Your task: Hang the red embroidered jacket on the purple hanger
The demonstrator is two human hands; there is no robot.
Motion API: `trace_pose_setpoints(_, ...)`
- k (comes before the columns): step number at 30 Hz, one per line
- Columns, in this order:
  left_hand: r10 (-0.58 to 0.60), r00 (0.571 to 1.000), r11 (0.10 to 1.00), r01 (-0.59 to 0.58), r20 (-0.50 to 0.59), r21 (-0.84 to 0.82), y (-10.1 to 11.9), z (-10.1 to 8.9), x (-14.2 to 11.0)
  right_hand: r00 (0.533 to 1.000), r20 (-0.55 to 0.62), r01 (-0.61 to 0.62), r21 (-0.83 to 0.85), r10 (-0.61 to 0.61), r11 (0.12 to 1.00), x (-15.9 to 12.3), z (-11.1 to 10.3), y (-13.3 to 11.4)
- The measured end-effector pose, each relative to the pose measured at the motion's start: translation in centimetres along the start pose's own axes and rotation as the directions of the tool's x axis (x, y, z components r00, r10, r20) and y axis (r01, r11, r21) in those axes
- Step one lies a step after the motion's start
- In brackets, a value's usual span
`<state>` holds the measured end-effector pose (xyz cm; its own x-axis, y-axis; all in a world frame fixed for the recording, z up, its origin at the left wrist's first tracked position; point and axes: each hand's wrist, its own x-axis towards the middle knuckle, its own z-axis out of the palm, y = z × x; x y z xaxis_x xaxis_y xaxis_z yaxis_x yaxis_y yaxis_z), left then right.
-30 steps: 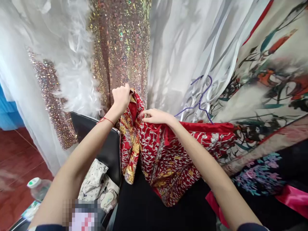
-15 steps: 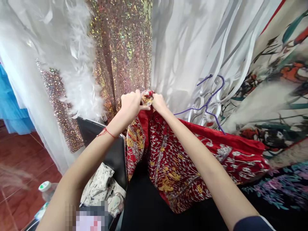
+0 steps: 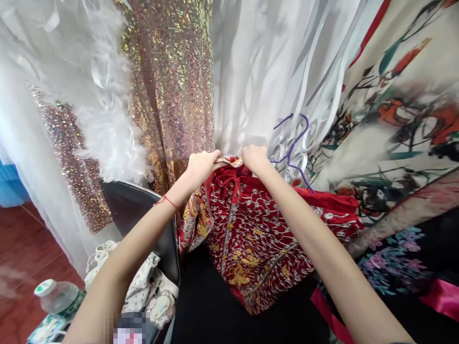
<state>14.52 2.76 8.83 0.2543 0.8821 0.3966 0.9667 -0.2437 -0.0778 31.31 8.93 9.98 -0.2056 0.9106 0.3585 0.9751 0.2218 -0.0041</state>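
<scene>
A red garment [image 3: 251,239] with gold and silver embroidery hangs down in front of me over a black surface. My left hand [image 3: 201,167] and my right hand [image 3: 255,158] both pinch its top edge, a short stretch of gold trim pulled taut between them. A thin red string circles my left wrist. Just right of my right hand, a purple wire hanger [image 3: 292,148] leans against white fabric.
Behind hang a sequined gold dress [image 3: 172,86], a white feathered gown [image 3: 103,124] and white drapes [image 3: 258,71]. A painted floral cloth [image 3: 401,119] fills the right. At lower left are a black chair back [image 3: 143,215], a spotted cloth [image 3: 150,291] and a plastic bottle [image 3: 57,297] above a red tiled floor.
My hands came together at the garment's top edge, then spread apart along it and lowered slightly. The red cloth now hangs wider between them.
</scene>
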Motion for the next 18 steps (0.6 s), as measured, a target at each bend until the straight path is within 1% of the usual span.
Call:
trace_pose_setpoints(2, 0.000, 0.997, 0.998, -0.005, -0.073, -0.067, 0.7, -1.4, 0.0, 0.995, -0.071, -0.074, -0.062, 0.069, 0.995, -2.2, -1.4, 0.4)
trace_pose_setpoints(3, -0.004, 0.993, 0.995, -0.008, -0.116, -0.103, 1.1, -2.3, 0.1, 0.990, -0.128, -0.070, -0.087, 0.058, 0.994, -3.5, -2.1, 0.6)
trace_pose_setpoints(5, -0.007, 0.983, 0.985, -0.025, -0.181, -0.172, 2.1, -3.8, 0.4, 0.976, -0.217, -0.005, -0.097, -0.017, 0.995, -6.4, -3.4, 1.0)
trace_pose_setpoints(7, -0.005, 0.983, 0.976, -0.035, -0.181, -0.216, 3.1, -4.5, 0.8, 0.952, -0.297, 0.064, -0.040, -0.073, 0.997, -9.5, -4.5, 2.0)
trace_pose_setpoints(8, -0.003, 0.987, 0.974, -0.033, -0.158, -0.226, 3.6, -4.3, 1.0, 0.942, -0.330, 0.069, 0.003, -0.065, 0.998, -10.8, -4.8, 2.7)
trace_pose_setpoints(9, 0.005, 0.992, 0.973, -0.034, -0.127, -0.230, 4.1, -3.8, 1.3, 0.932, -0.360, 0.047, 0.048, -0.027, 0.998, -12.0, -4.9, 3.8)
trace_pose_setpoints(11, 0.056, 0.997, 0.969, -0.068, -0.057, -0.238, 4.8, -2.0, 2.0, 0.913, -0.389, -0.079, 0.121, 0.120, 0.990, -13.5, -4.7, 6.6)
trace_pose_setpoints(12, 0.099, 0.995, 0.962, -0.101, -0.020, -0.252, 4.9, -1.0, 2.3, 0.904, -0.377, -0.158, 0.146, 0.202, 0.977, -13.8, -4.4, 8.3)
trace_pose_setpoints(13, 0.146, 0.989, 0.952, -0.137, 0.013, -0.274, 5.1, 0.0, 2.6, 0.902, -0.338, -0.223, 0.166, 0.268, 0.960, -13.9, -4.0, 10.0)
trace_pose_setpoints(14, 0.191, 0.981, 0.939, -0.170, 0.041, -0.300, 5.1, 0.8, 2.9, 0.919, -0.256, -0.256, 0.192, 0.300, 0.947, -13.7, -3.5, 11.7)
trace_pose_setpoints(15, 0.223, 0.973, 0.926, -0.192, 0.060, -0.326, 5.2, 1.4, 3.2, 0.949, -0.130, -0.251, 0.242, 0.288, 0.937, -13.5, -2.9, 13.3)
trace_pose_setpoints(16, 0.242, 0.968, 0.914, -0.204, 0.068, -0.352, 5.2, 1.7, 3.4, 0.974, 0.025, -0.223, 0.325, 0.227, 0.919, -13.1, -2.4, 14.6)
trace_pose_setpoints(17, 0.256, 0.964, 0.900, -0.212, 0.069, -0.382, 5.3, 1.6, 3.7, 0.977, 0.163, -0.193, 0.427, 0.135, 0.883, -12.8, -2.0, 15.7)
trace_pose_setpoints(18, 0.267, 0.961, 0.882, -0.217, 0.064, -0.418, 5.5, 1.4, 3.9, 0.965, 0.259, -0.172, 0.527, 0.035, 0.832, -12.4, -1.6, 16.4)
